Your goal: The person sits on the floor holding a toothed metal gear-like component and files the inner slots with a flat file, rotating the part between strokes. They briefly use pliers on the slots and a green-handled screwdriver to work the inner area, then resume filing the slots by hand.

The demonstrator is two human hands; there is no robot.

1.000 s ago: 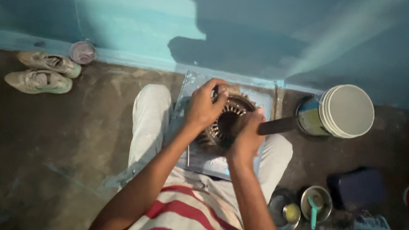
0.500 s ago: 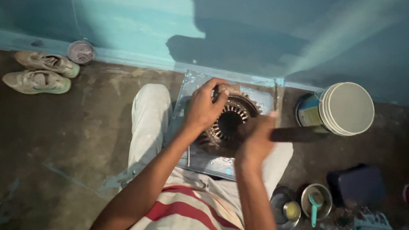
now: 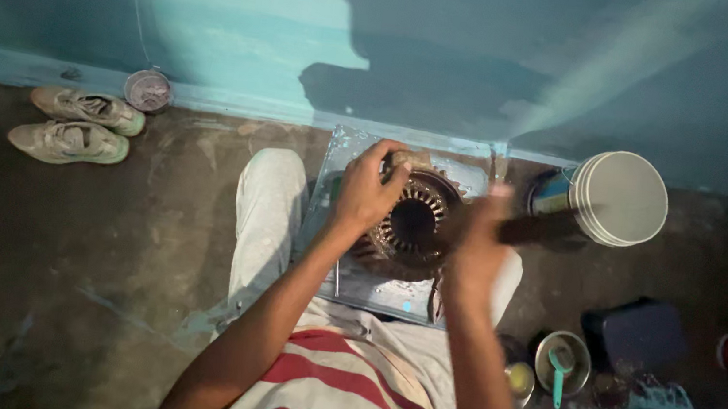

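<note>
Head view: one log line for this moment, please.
left hand: grips ringed metal part | right hand: holds dark tool, blurred | white bucket: beside

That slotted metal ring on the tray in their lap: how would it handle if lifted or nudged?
The metal ring looks like thick slotted metal, so probably rigid and heavy for its size. It lies flat on the tray under the left hand, so tipping seems unlikely; stood on edge, its round shape could roll. The slotted teeth probably give a fair grip.

Red-and-white striped shirt (image 3: 336, 397), pale light-grey trousers (image 3: 267, 213), bare forearms, no sleeves below the elbows.
</note>
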